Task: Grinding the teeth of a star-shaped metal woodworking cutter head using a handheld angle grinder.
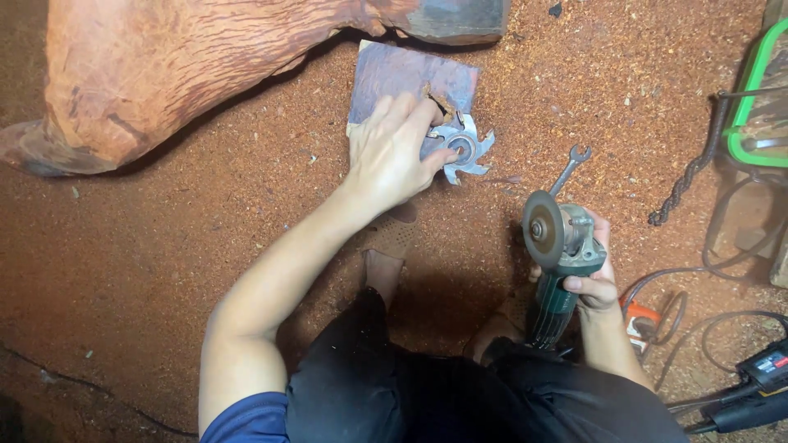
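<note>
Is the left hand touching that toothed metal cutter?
Touching. The head view shows the left hand lying over the toothed cutter, fingers pressed on its near side.

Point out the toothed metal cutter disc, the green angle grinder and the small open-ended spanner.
toothed metal cutter disc (468, 149), head view, on its hub.
green angle grinder (566, 246), head view, on its gear head.
small open-ended spanner (569, 170), head view, on its shaft.

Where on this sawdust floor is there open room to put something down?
The broad sawdust stretch below the big carved log, beside the left hand, looks free. It is crowded around the toothed cutter disc, wrench, angle grinder in the right hand, and cables.
</note>
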